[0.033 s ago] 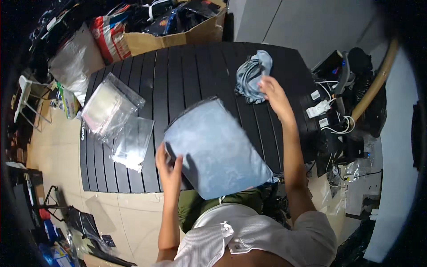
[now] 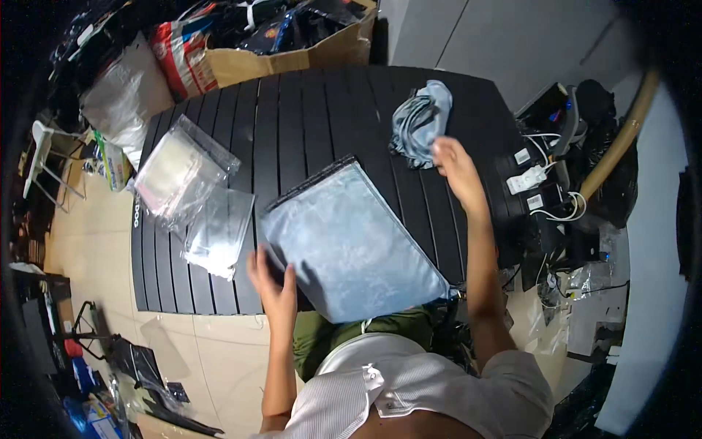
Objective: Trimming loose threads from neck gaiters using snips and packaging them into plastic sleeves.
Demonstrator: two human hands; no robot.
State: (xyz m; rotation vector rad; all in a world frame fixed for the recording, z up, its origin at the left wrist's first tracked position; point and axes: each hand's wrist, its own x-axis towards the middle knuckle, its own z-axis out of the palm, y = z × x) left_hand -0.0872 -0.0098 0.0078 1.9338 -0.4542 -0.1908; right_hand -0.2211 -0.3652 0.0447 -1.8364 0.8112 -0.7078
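A flat, four-sided light blue mottled cloth (image 2: 351, 241) lies at the near side of the black slatted table (image 2: 292, 117), overhanging its near edge. A dark strip runs along its far left edge. My left hand (image 2: 274, 289) is at the cloth's left edge with thumb and fingers spread; whether its fingertips touch it is hard to tell. Farther off to the right, my right hand (image 2: 461, 175) is raised with loosely bent fingers, nothing visible in them. It is right beside a crumpled bundle of blue cloth (image 2: 420, 124).
Clear plastic bags (image 2: 183, 172) lie on the table's left part. Behind the table stands a cardboard box (image 2: 292, 62) full of dark packages. A white power strip (image 2: 528, 179) with cables is at the right edge. A white chair (image 2: 45, 154) stands far left.
The flat cloth's far left edge has spread out, and the cloth lies flatter. My left hand has shifted slightly left. My right hand has drawn back a little from the bundle.
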